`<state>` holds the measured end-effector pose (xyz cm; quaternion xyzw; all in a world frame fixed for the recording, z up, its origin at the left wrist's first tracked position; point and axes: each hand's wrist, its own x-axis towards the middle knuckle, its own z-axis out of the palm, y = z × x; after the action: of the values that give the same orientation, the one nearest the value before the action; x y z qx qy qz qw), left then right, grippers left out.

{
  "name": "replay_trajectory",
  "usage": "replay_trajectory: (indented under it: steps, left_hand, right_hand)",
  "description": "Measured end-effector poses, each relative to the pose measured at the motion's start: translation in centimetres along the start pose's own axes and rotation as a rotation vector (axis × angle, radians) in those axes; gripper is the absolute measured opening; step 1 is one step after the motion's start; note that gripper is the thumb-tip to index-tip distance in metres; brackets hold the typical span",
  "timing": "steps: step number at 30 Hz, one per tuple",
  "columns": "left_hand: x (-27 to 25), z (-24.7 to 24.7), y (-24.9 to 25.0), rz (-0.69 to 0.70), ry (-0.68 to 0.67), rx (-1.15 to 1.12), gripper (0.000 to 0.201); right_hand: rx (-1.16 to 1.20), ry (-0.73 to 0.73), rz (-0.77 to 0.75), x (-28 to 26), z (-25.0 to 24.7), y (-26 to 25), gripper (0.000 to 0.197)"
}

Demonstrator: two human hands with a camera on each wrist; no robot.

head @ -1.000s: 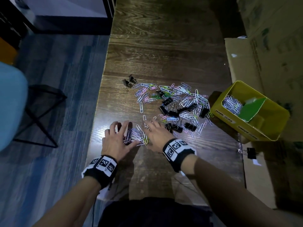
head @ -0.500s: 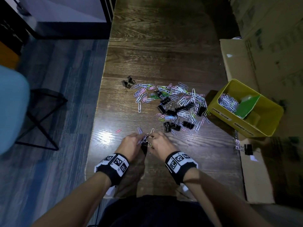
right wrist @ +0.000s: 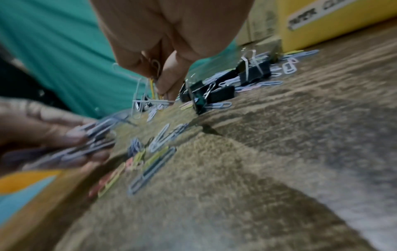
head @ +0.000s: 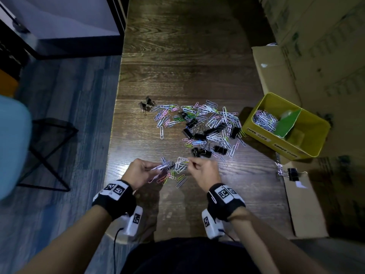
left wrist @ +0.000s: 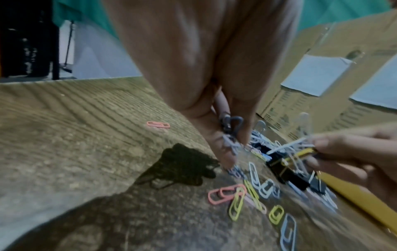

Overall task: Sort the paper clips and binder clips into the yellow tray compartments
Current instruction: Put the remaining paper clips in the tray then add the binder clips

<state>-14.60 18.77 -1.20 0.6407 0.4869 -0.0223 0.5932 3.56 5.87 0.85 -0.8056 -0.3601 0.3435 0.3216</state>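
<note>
We hold a small batch of paper clips near the desk (head: 177, 56) front edge, well left of the yellow tray (head: 308, 147), to pull apart a tangle. Left hand (head: 139, 172) pinches a few pale clips (left wrist: 231, 146); right hand (head: 204, 172) pinches another bunch (head: 180, 164). Dropped clips (head: 173, 177) lie just under both hands. Main pile (head: 205, 125) sits between hands and tray; binder clips (head: 201, 152) are mixed in. The tray's left compartment already holds paper clips.

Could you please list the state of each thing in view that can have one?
left hand: pinches a bunch of paper clips.
right hand: pinches another bunch of paper clips.
yellow tray: upright, one compartment holds paper clips, divided by a green divider.
mixed pile: loose on the table, unsorted.
fallen clips: flat on the table between the hands.
</note>
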Motion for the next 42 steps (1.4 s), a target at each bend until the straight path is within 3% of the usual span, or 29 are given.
replay_trajectory:
  steps: [4,7,13,20,23,28,31,33,39,42]
  left_hand:
    - [-0.1,-0.7,1.6,-0.065,-0.066,-0.278,0.028]
    - [-0.1,-0.9,4.0,-0.068,-0.137,-0.413,0.026]
    - [1.6,0.9,12.2,-0.008,-0.297,-0.502,0.028]
    - [6.2,8.6,24.5,0.112,-0.449,-0.575,0.028]
    - [8.7,13.2,28.1,0.090,-0.409,-0.509,0.020]
    - [13.1,19.5,29.1,0.035,-0.284,-0.273,0.011]
    - [14.4,21.1,28.2,0.016,-0.312,-0.095,0.039]
    - [14.2,21.3,28.1,0.028,-0.347,-0.073,0.046]
    - [12.1,17.3,26.9,0.090,-0.278,-0.267,0.018]
    - [11.2,13.3,24.5,0.104,-0.206,-0.235,0.016]
  right_hand:
    - [0.432,0.069,0.170,-0.1,-2.3,0.3,0.024]
    - [0.614,0.146,0.185,-0.3,-4.7,0.1,0.019]
    - [0.695,0.287,0.032,-1.2,-10.9,-0.3,0.024]
    - [0.776,0.589,-0.073,-0.2,-18.3,0.4,0.038]
    - [0.797,0.695,-0.079,1.2,-20.9,0.9,0.023]
    - [0.713,0.745,-0.022,4.4,-24.4,3.0,0.017]
    - [0.572,0.724,0.044,6.6,-25.7,4.7,0.016]
    - [0.365,0.651,0.093,8.0,-26.2,5.3,0.019]
    - [-0.298,0.017,0.213,11.0,-24.4,3.7,0.033]
    - [-0.373,-0.034,0.205,10.9,-23.4,2.9,0.032]
